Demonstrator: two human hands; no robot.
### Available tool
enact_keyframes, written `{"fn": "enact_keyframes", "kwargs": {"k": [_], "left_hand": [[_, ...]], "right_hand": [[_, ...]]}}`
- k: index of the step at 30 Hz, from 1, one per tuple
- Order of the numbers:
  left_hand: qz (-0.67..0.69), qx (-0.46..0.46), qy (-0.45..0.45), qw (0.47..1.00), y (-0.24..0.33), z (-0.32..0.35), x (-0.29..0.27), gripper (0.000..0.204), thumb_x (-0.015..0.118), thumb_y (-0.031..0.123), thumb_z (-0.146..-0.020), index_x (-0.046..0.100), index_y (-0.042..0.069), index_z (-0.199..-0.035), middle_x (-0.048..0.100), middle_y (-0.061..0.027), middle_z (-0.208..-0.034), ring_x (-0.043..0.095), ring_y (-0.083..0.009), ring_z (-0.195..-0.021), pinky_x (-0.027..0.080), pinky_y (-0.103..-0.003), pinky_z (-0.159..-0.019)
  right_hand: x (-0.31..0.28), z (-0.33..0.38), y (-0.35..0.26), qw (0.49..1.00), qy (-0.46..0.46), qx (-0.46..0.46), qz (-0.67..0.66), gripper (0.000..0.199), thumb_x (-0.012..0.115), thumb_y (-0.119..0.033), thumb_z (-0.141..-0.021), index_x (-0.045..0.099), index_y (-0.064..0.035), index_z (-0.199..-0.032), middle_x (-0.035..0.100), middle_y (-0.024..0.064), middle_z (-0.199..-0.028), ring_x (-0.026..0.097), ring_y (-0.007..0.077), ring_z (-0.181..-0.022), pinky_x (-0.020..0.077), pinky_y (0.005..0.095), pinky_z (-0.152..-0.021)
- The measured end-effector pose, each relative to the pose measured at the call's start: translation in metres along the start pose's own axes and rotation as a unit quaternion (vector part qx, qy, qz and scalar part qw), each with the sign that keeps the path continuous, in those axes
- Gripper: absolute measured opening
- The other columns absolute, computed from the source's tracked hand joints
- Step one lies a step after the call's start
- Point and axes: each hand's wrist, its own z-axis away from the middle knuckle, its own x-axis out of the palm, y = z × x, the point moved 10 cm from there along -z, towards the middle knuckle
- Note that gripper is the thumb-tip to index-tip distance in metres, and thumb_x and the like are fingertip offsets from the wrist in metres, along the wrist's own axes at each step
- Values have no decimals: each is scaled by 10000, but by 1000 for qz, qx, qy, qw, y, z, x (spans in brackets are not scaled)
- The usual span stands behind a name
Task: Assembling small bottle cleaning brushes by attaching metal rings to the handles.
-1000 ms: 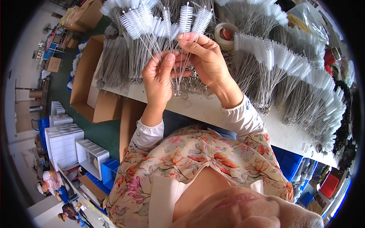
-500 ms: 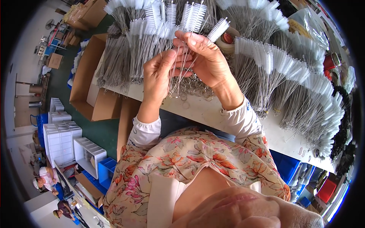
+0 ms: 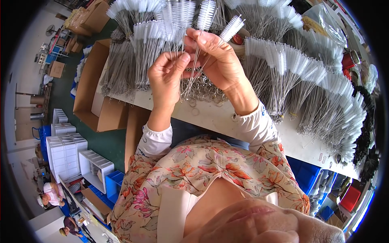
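Note:
Over the near edge of the table my two hands are close together, fingers curled around thin wire stems. My left hand (image 3: 165,77) pinches the stems of several bottle brushes, whose white bristle heads (image 3: 182,15) seem to stand above it, overlapping the bundles behind. In my right hand (image 3: 222,60) are wire stems of other bottle brushes; one white head (image 3: 206,15) rises above the fingertips, and another head (image 3: 232,29) tilts to the right past the thumb. Below the fingers the stems converge above a pile of small metal rings (image 3: 204,91).
Bundles of bottle brushes (image 3: 279,58) stand and lean across the white table (image 3: 227,121). An open cardboard box (image 3: 91,89) is left of it. White crates (image 3: 67,154) and a blue bin (image 3: 115,184) lie farther left. Two people (image 3: 52,194) are at the lower left.
The cluster of brush heads above my fingers has separated: several now stand farther left, above my left hand, while one stays upright at my right fingertips. My left hand has shifted slightly left.

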Motion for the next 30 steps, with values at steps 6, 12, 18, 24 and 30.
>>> {"fn": "enact_keyframes", "kwargs": {"k": [6,12,18,24,30], "left_hand": [[29,-19,0,999,-2,2,0,164,578,121,-880,609,-31,-937,642,-162,-922,641,-199,-787,590,-352,-587],[41,-8,24,999,-2,3,-4,137,589,115,-877,617,-18,-899,643,-86,-869,554,-88,-681,592,-317,-567],[57,-25,39,997,-4,4,-3,112,593,104,-872,615,-5,-892,590,-30,-753,546,-70,-652,593,-315,-576],[95,-17,27,995,3,10,5,90,592,100,-871,608,13,-887,585,-21,-740,563,-73,-654,596,-330,-608],[31,7,24,999,15,28,12,235,628,60,-837,528,4,-1042,592,-49,-868,586,-113,-788,563,-310,-725]], "right_hand": [[-3,-2,-5,1000,0,-19,-6,199,656,-105,-821,646,-25,-1004,643,73,-1029,591,141,-892,472,286,-817],[-7,-2,-1,1000,-5,-6,24,221,636,-139,-842,624,-58,-1047,613,10,-918,560,118,-822,445,289,-777],[-6,-3,0,1000,8,-4,19,193,678,-118,-808,667,-49,-987,636,-14,-863,504,65,-682,430,218,-657],[3,-1,-6,1000,-17,-8,23,187,678,-117,-806,672,-55,-982,638,-17,-858,497,58,-684,424,214,-670],[14,12,4,999,-13,38,18,186,689,-114,-794,665,-36,-962,631,-7,-823,541,65,-707,451,219,-526]]}}
